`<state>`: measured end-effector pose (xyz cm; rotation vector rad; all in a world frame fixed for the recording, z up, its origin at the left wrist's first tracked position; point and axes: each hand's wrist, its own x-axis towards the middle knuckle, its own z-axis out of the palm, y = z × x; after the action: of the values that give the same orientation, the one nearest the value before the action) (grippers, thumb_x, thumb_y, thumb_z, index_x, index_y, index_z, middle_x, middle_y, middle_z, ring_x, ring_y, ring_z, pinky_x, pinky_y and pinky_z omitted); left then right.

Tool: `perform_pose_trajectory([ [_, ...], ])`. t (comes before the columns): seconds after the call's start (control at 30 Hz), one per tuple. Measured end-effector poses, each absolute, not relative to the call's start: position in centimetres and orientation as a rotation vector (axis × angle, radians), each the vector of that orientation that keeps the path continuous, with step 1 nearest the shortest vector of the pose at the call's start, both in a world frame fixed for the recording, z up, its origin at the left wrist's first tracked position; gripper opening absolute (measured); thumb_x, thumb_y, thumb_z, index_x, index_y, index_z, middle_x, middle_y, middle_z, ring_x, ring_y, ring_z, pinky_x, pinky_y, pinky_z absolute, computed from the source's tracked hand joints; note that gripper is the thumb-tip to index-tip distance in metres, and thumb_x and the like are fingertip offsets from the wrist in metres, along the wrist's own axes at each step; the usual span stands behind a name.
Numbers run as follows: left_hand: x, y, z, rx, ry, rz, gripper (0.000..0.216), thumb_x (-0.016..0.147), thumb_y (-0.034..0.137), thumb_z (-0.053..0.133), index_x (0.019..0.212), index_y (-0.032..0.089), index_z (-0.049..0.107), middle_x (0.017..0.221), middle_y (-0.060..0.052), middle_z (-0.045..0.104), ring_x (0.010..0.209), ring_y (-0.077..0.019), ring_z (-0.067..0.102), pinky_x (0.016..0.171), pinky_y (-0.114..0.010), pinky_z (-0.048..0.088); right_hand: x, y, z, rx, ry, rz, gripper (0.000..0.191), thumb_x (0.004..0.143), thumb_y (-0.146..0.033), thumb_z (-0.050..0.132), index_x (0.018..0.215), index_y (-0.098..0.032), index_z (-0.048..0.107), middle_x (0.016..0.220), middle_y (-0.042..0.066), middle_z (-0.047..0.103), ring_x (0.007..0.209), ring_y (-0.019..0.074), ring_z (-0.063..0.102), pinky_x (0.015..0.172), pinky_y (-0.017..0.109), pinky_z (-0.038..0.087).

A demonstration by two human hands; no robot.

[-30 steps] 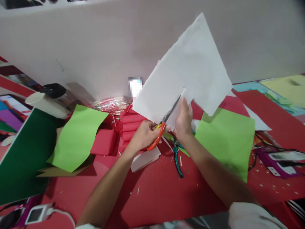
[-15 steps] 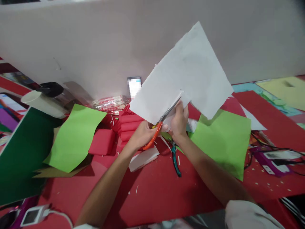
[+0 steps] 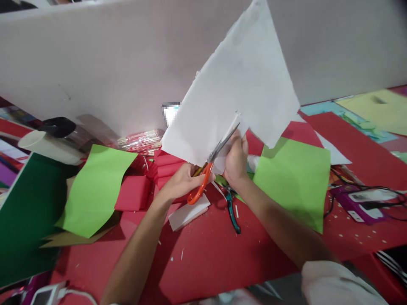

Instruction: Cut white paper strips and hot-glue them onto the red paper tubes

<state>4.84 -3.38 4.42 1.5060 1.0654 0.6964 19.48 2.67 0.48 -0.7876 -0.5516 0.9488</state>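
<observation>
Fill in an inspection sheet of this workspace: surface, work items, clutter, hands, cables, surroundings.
Surface: red tabletop, littered with small white scraps.
Work items: large white paper-like sheet, raised, notched at its lower edge; orange-handled metal scissors, blades across it.
Clutter: teal-handled hand tool; light-green rectangular sheets, left and right.
Hands: left hand grips the scissors; right hand holds the white sheet.
Cables: black cable, right side; white cable, lower left corner.
Surroundings: pale grey upright partition behind.
</observation>
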Motion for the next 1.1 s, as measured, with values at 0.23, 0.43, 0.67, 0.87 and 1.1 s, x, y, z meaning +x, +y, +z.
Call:
perform_pose_trajectory([
  [0.23,5.4,-3.7,4.1,1.581,1.183,0.750,0.046,0.089,0.046,0.068,0.059,0.018,0.046,0.056,0.004,0.039,0.054,-0.0081,0.033,0.051,-0.025,0.023,19.8,2.7,0.5,-0.797,-0.671,0.812,0.035,0.090,-0.055,0.068,0.108,-0.025,0.068,0.115,0.003,0.074,0.114,0.0220,0.071,0.109,0.044,0.055],
  [0.43,6.4,-4.0,3.4,1.462,1.180,0.854,0.048,0.087,0.054,0.071,0.061,0.017,0.055,0.054,0.001,0.053,0.049,-0.0094,0.044,0.048,-0.025,0.028,20.2,2.8,0.3,-0.873,-0.719,0.730,0.048,0.093,-0.059,0.063,0.125,-0.023,0.066,0.132,0.008,0.069,0.130,0.0260,0.063,0.117,0.050,0.048],
  [0.67,7.0,-4.1,2.6,1.414,1.162,0.953,0.049,0.083,0.056,0.076,0.061,0.017,0.056,0.048,0.003,0.048,0.046,-0.0089,0.042,0.049,-0.026,0.030,20.6,3.2,-0.6,-0.921,-0.736,0.766,0.055,0.094,-0.059,0.061,0.133,-0.021,0.064,0.141,0.012,0.064,0.137,0.0274,0.058,0.121,0.052,0.042],
  [0.87,6.9,-4.2,3.1,1.444,1.172,0.920,0.052,0.083,0.055,0.075,0.056,0.018,0.051,0.046,0.004,0.045,0.045,-0.0080,0.039,0.049,-0.026,0.026,20.3,3.1,-0.1,-0.847,-0.738,0.831,0.058,0.091,-0.062,0.063,0.131,-0.019,0.064,0.131,0.012,0.068,0.129,0.0283,0.064,0.113,0.050,0.051],
  [1.1,6.8,-4.0,3.3,1.500,1.257,0.896,0.056,0.082,0.061,0.073,0.055,0.017,0.051,0.049,0.003,0.043,0.047,-0.0077,0.036,0.048,-0.026,0.023,19.8,2.1,1.3,-0.737,-0.806,0.804,0.051,0.092,-0.062,0.062,0.128,-0.026,0.066,0.118,0.007,0.072,0.124,0.0252,0.068,0.111,0.047,0.053],
])
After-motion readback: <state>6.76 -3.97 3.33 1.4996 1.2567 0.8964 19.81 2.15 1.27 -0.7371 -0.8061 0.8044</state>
